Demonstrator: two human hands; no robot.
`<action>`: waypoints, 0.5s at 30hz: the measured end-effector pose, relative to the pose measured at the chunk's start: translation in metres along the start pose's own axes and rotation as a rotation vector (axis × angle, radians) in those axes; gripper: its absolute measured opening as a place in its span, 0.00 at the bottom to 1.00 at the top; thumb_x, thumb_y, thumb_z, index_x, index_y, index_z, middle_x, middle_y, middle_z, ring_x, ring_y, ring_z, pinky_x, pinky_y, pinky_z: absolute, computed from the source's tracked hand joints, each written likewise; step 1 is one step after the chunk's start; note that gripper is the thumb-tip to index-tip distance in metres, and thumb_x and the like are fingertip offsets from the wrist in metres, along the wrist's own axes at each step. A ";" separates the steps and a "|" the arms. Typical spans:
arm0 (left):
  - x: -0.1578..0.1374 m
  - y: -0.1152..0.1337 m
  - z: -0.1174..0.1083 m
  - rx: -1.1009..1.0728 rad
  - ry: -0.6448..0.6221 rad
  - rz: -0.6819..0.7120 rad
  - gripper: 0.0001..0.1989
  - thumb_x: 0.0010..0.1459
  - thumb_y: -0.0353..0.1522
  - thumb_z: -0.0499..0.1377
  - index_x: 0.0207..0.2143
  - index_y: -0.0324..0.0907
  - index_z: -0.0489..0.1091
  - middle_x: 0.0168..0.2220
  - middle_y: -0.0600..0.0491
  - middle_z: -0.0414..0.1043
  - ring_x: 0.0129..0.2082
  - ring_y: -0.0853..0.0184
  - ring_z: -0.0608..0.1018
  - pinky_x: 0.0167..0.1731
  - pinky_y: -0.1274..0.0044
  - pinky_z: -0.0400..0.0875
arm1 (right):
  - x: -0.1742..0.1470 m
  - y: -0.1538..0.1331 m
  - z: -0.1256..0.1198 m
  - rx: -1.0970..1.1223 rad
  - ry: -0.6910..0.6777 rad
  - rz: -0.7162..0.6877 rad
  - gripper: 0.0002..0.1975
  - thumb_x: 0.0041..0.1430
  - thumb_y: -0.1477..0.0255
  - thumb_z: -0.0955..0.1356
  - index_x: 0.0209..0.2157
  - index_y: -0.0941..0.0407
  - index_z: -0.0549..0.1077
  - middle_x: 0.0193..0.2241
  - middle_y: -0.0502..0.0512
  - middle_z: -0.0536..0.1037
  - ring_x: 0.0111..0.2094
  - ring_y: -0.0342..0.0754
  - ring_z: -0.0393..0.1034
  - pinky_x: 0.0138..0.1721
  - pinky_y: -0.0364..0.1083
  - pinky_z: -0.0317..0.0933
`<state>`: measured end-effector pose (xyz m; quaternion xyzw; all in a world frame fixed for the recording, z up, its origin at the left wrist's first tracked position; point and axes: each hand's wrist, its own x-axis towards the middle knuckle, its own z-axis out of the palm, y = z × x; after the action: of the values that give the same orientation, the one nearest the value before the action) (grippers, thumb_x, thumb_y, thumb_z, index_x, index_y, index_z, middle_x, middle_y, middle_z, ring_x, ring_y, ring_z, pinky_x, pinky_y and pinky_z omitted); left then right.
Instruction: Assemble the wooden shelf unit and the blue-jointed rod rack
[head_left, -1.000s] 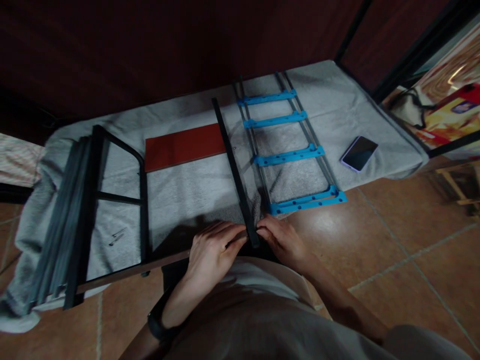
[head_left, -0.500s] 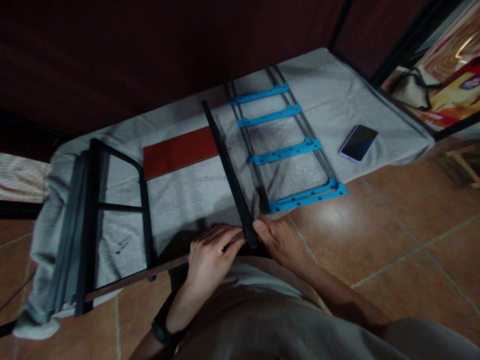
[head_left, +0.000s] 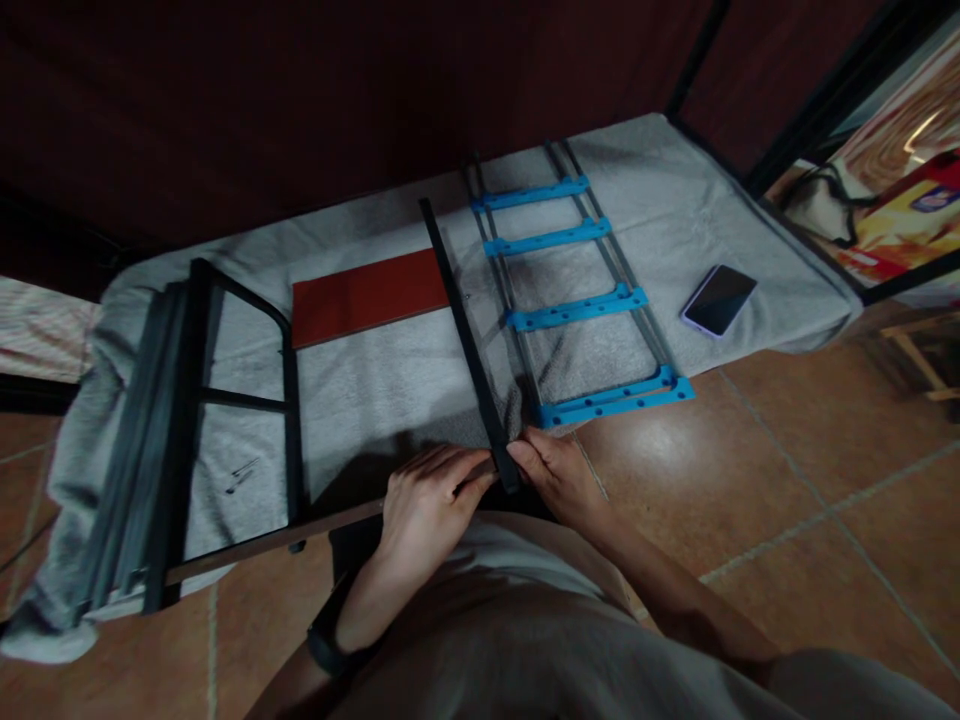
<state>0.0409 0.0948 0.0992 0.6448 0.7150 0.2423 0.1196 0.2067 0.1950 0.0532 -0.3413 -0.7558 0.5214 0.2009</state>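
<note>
And here at the near edge, the left hand [head_left: 427, 500] pinches the brown strip [head_left: 255, 546] of the black metal frame [head_left: 293, 440], right beside the black bar [head_left: 466, 345], which runs away over the grey cloth [head_left: 375, 390]; the right hand [head_left: 561, 475] sets its thumb to the bar's near end, its fingers too hidden to tell whether they clamp — it looks like aligning a joint, and the next move calls for a steady bar

The head-worn camera looked forward and down, close over the bare left hand [head_left: 430, 495] and bare right hand [head_left: 561, 475], toward grey cloth [head_left: 375, 400].
</note>
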 end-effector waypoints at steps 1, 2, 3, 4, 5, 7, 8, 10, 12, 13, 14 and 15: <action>0.000 0.000 0.000 0.002 -0.007 -0.008 0.05 0.61 0.29 0.62 0.38 0.45 0.78 0.37 0.55 0.82 0.37 0.66 0.83 0.38 0.76 0.75 | -0.001 0.000 0.000 -0.015 -0.004 0.010 0.25 0.70 0.51 0.57 0.24 0.52 0.60 0.20 0.46 0.65 0.23 0.42 0.60 0.27 0.43 0.52; 0.000 0.001 0.000 0.003 -0.011 -0.016 0.05 0.61 0.29 0.62 0.38 0.46 0.78 0.37 0.55 0.82 0.37 0.66 0.83 0.38 0.76 0.75 | -0.002 0.000 -0.001 -0.019 -0.012 0.024 0.24 0.70 0.51 0.56 0.26 0.52 0.63 0.21 0.47 0.67 0.24 0.43 0.62 0.28 0.43 0.54; 0.000 0.001 0.000 0.004 -0.015 -0.022 0.06 0.61 0.29 0.62 0.39 0.46 0.78 0.37 0.55 0.82 0.37 0.66 0.82 0.38 0.76 0.75 | -0.004 -0.001 -0.002 -0.009 -0.018 0.041 0.23 0.71 0.52 0.56 0.30 0.52 0.66 0.24 0.48 0.71 0.26 0.44 0.66 0.29 0.43 0.56; 0.000 0.001 0.000 0.005 -0.017 -0.026 0.06 0.61 0.29 0.63 0.39 0.46 0.79 0.37 0.55 0.82 0.36 0.66 0.82 0.38 0.77 0.75 | -0.007 -0.001 -0.004 0.014 -0.022 0.052 0.20 0.71 0.53 0.57 0.35 0.52 0.68 0.28 0.49 0.74 0.29 0.45 0.69 0.32 0.44 0.59; 0.000 0.001 0.000 0.004 -0.017 -0.027 0.06 0.61 0.29 0.63 0.39 0.46 0.79 0.36 0.55 0.82 0.36 0.66 0.82 0.38 0.77 0.75 | -0.009 -0.001 -0.005 0.046 -0.028 0.054 0.17 0.71 0.54 0.58 0.41 0.52 0.69 0.32 0.50 0.76 0.33 0.46 0.71 0.34 0.44 0.61; 0.000 0.001 0.000 0.000 -0.017 -0.026 0.06 0.60 0.29 0.63 0.39 0.46 0.79 0.36 0.55 0.82 0.36 0.66 0.82 0.37 0.77 0.75 | -0.013 -0.001 -0.008 0.104 -0.045 0.030 0.15 0.71 0.57 0.60 0.47 0.51 0.68 0.37 0.52 0.77 0.37 0.46 0.73 0.38 0.44 0.64; 0.000 0.001 0.000 -0.004 -0.017 -0.025 0.06 0.60 0.29 0.63 0.39 0.46 0.79 0.36 0.55 0.82 0.36 0.66 0.82 0.37 0.77 0.75 | -0.013 -0.001 -0.010 0.109 -0.057 0.011 0.14 0.71 0.57 0.61 0.46 0.51 0.68 0.37 0.52 0.77 0.37 0.46 0.73 0.38 0.44 0.64; 0.001 0.001 -0.001 -0.009 -0.017 -0.028 0.06 0.60 0.29 0.64 0.40 0.46 0.79 0.36 0.56 0.82 0.36 0.66 0.82 0.37 0.77 0.74 | -0.013 0.000 -0.011 0.063 -0.072 -0.026 0.13 0.71 0.58 0.60 0.43 0.52 0.69 0.35 0.52 0.76 0.36 0.46 0.72 0.37 0.44 0.63; 0.001 0.001 -0.001 -0.004 -0.020 -0.034 0.07 0.59 0.28 0.64 0.40 0.45 0.79 0.37 0.56 0.82 0.37 0.66 0.83 0.37 0.77 0.74 | -0.010 0.002 -0.011 -0.021 -0.076 -0.045 0.14 0.71 0.58 0.60 0.40 0.52 0.70 0.33 0.51 0.75 0.34 0.45 0.71 0.35 0.44 0.62; 0.001 0.001 -0.001 0.004 -0.022 -0.037 0.07 0.59 0.28 0.64 0.40 0.45 0.79 0.37 0.56 0.82 0.37 0.66 0.83 0.37 0.77 0.74 | -0.008 0.003 -0.010 -0.063 -0.080 -0.045 0.14 0.71 0.57 0.60 0.39 0.52 0.70 0.32 0.51 0.75 0.32 0.45 0.71 0.34 0.44 0.60; 0.002 0.001 -0.001 0.011 -0.026 -0.039 0.07 0.59 0.28 0.65 0.40 0.46 0.79 0.37 0.56 0.82 0.36 0.66 0.82 0.37 0.77 0.74 | -0.007 0.004 -0.008 -0.098 -0.082 -0.039 0.15 0.71 0.57 0.60 0.37 0.52 0.69 0.30 0.50 0.74 0.31 0.45 0.70 0.33 0.44 0.59; 0.002 0.002 -0.001 0.015 -0.030 -0.042 0.07 0.59 0.28 0.65 0.40 0.46 0.79 0.36 0.56 0.82 0.36 0.66 0.82 0.36 0.77 0.74 | -0.006 0.004 -0.007 -0.122 -0.083 -0.028 0.16 0.71 0.56 0.59 0.35 0.52 0.68 0.28 0.49 0.73 0.29 0.45 0.69 0.31 0.44 0.58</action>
<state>0.0414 0.0963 0.1014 0.6339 0.7284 0.2248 0.1306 0.2166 0.1964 0.0520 -0.3204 -0.7986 0.4851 0.1555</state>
